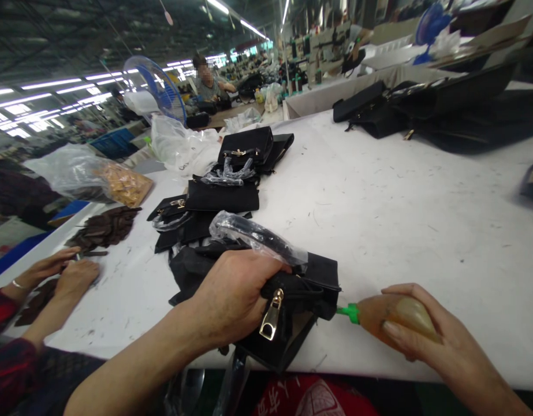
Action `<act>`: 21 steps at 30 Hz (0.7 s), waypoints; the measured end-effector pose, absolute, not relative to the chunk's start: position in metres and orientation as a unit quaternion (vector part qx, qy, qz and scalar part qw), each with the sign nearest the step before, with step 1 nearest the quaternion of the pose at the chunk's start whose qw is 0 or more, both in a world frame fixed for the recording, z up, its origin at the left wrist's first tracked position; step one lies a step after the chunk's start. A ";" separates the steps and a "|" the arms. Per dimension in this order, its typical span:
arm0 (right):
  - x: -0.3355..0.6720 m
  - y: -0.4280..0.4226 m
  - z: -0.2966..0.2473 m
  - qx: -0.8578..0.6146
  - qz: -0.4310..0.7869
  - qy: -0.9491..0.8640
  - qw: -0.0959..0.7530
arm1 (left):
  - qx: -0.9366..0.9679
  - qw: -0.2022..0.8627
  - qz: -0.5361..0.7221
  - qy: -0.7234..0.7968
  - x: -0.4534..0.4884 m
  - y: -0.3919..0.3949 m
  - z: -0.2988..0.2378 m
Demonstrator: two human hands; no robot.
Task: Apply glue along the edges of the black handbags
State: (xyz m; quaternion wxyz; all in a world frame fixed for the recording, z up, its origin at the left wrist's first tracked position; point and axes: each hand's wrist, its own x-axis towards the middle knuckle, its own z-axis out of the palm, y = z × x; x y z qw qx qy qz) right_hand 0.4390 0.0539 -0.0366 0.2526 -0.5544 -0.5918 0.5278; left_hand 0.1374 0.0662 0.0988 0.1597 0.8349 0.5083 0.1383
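Note:
My left hand point(238, 292) is closed around a black handbag point(322, 274) near the table's front edge. A gold zipper pull point(271, 316) hangs from the bag below my fingers. The bag's handle point(260, 234) is wrapped in clear plastic and arches above my hand. In my right hand point(439, 335) is a soft amber glue bottle point(396, 316), held on its side. Its green nozzle point(349, 312) points left, with the tip at or very close to the bag's right edge; whether they touch I cannot tell.
Several black handbags point(223, 196) lie stacked beyond my left hand. More black bags point(443, 104) lie at the table's far right. At left, a co-worker's hands point(78, 274) work beside dark brown strips point(105, 228). A plastic bag of tan pieces point(123, 184) sits behind them.

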 end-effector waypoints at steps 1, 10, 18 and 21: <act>0.439 0.054 -0.036 -0.546 0.536 -0.598 0.240 | 0.836 0.158 0.137 0.507 0.138 0.066 0.099; 0.448 0.047 -0.047 -0.595 0.511 -0.571 0.243 | 0.838 0.157 0.132 0.506 0.141 0.065 0.101; 0.447 0.046 -0.051 -0.613 0.454 -0.593 0.259 | 0.848 0.137 0.134 0.493 0.142 0.064 0.102; 0.442 0.043 -0.043 -0.610 0.504 -0.564 0.236 | 0.848 0.147 0.143 0.489 0.140 0.062 0.099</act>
